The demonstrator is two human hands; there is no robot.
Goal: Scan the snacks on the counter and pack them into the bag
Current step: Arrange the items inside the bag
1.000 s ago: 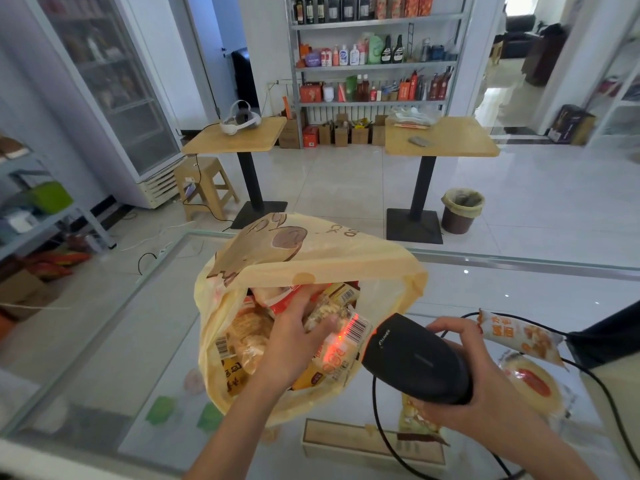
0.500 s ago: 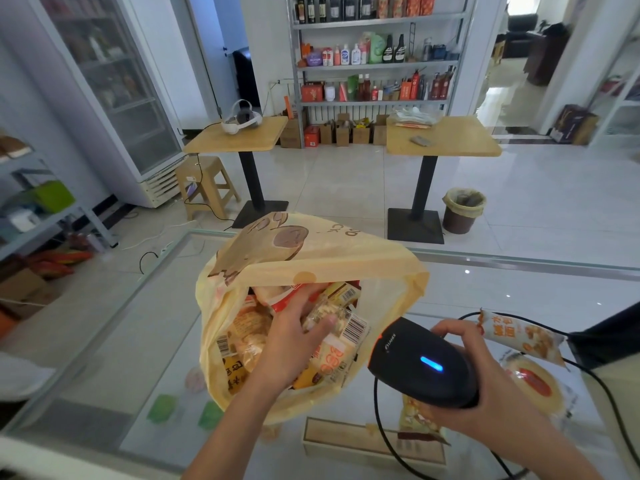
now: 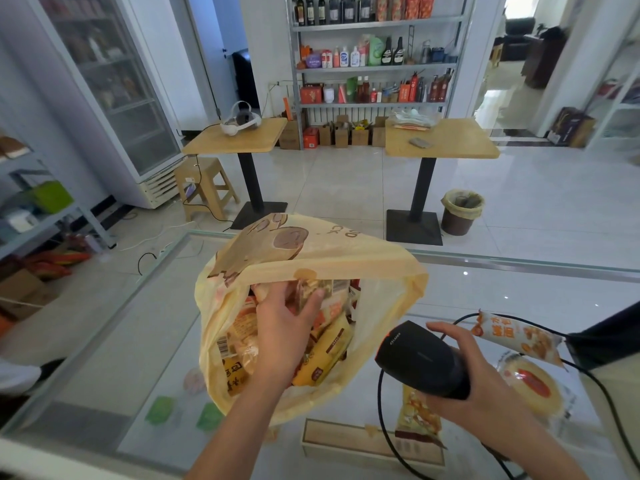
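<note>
While the translucent yellow plastic bag (image 3: pixel 311 258) stands open on the glass counter (image 3: pixel 502 282) | left hand (image 3: pixel 282 327) inside bag, fingers curled round a clear-wrapped snack packet (image 3: pixel 308 293) | right hand (image 3: pixel 485 386) right of bag, fingers gripping black handheld barcode scanner (image 3: pixel 422 365) | orange-and-white snack packet (image 3: pixel 519 339) farther right of bag

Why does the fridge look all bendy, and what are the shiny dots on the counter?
Head view: the wide-angle lens bends straight lines near the edges, so the fridge leans; the glass counter reflects lights as bright dots; daylight washes out the doorway at top right.
</note>
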